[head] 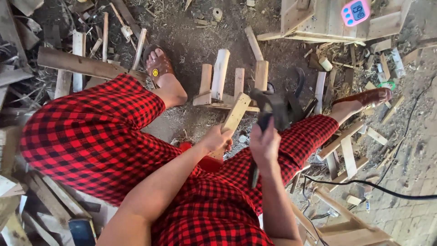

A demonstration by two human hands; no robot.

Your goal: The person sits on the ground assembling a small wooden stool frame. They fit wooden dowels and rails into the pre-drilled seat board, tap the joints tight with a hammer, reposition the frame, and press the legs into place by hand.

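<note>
I sit in red-and-black checked clothes with my legs apart. My left hand [217, 139] grips the lower end of a short wooden slat [235, 114], which tilts up toward a small frame of pale wooden pieces [218, 84] on the ground between my feet. My right hand [265, 145] is closed around the dark handle of a black hammer [273, 107], whose head hangs just right of the slat's top end. The hammer head is blurred.
Sawdust and dirt cover the ground. Scrap boards [75, 64] pile up at the left, a wooden pallet structure [327, 20] with a pink digital timer [355, 12] stands at the top right. A black cable [364, 184] runs along the right, near more slats [348, 155].
</note>
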